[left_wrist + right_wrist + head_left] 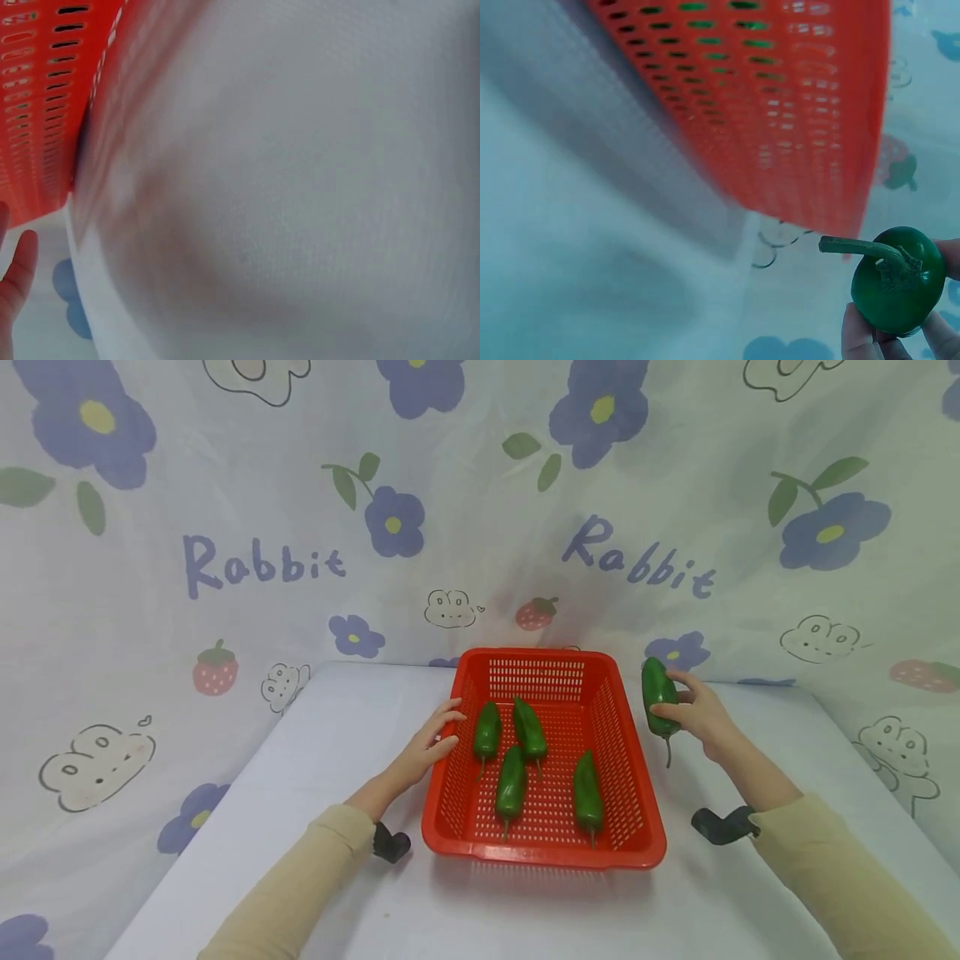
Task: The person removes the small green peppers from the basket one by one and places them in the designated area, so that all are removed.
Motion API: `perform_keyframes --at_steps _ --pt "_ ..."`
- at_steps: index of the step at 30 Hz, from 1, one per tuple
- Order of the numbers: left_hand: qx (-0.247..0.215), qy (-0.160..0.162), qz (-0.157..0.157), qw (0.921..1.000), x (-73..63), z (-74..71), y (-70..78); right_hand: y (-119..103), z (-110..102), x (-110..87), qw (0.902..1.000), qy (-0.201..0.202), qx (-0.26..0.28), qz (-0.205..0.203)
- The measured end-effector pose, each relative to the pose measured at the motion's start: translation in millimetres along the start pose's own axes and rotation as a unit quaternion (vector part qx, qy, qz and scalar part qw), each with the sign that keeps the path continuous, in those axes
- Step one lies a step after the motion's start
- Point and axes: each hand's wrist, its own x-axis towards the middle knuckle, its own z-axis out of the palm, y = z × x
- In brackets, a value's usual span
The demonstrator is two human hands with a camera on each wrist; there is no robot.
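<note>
My right hand (697, 710) holds a green pepper (658, 693) beside the basket's right wall, its stem pointing down toward me. In the right wrist view fingers and thumb wrap the pepper (900, 285), stem end facing the camera. The red plastic basket (543, 853) stands on the table with several green peppers inside, among them one pepper (588, 793) at the right and another pepper (511, 785) near the middle. At the basket's left rim is my left hand (423, 747), fingers spread and fairly straight, gripping nothing. Only some fingers (21, 266) of it show in the left wrist view.
A white cloth-covered table (337, 727) lies under the basket. Behind and at the sides hangs a curtain (465, 527) printed with flowers, rabbits and strawberries. A black strap piece (723, 825) sticks out at the right wrist, and a similar black piece (392, 843) at the left.
</note>
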Motion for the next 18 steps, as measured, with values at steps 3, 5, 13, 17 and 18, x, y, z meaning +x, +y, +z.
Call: perform_keyframes --at_steps 3,5,13,17,18 --pt "-0.002 0.001 -0.003 1.0 -0.7 -0.2 0.7 6.9 -1.3 1.0 1.0 0.002 -0.005 0.005" --pt "-0.002 0.001 -0.003 1.0 -0.7 -0.3 1.2 11.1 -1.7 1.4 0.9998 0.007 -0.018 0.005" --pt "-0.005 0.0 -0.006 1.0 -0.7 0.1 -0.5 28.4 0.8 2.9 0.9963 0.028 -0.081 0.006" --pt "-0.01 -0.001 -0.004 0.9999 -0.7 0.5 -2.6 37.9 1.3 4.0 0.995 0.029 -0.095 0.01" --pt "-0.011 -0.001 -0.003 0.9999 -0.6 0.7 -3.0 39.9 1.6 4.4 0.9949 0.029 -0.096 0.012"
